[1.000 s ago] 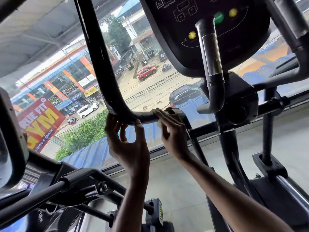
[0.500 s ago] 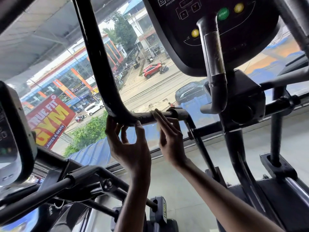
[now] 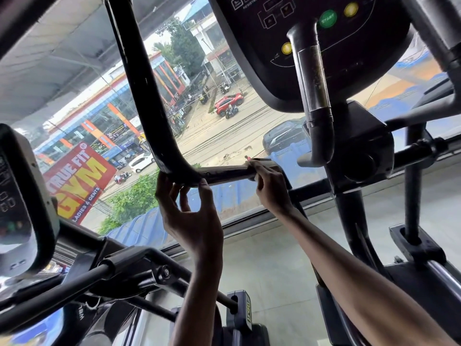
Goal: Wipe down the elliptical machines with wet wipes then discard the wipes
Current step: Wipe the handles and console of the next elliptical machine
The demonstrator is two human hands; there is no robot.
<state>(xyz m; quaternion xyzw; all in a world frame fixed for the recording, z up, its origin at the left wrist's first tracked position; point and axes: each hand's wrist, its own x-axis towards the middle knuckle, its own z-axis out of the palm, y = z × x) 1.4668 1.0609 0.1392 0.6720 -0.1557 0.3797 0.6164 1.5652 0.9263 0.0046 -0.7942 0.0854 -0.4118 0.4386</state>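
Beyond the window [image 3: 224,126] runs a busy street. Against it, your left hand [image 3: 192,216] stays under the bend of the elliptical's handlebar [image 3: 224,174], grip spread, fingertips and thumb touching the bar. Your right hand [image 3: 270,191] has slid along to the bar's far end, grip closed over it, fingers on top and thumb beneath. You cannot make out a wipe under those fingers. One console [image 3: 249,58] shows one green button [image 3: 327,20] and two yellow buttons [image 3: 351,10]; a second console [image 3: 22,196] is cut off at left.
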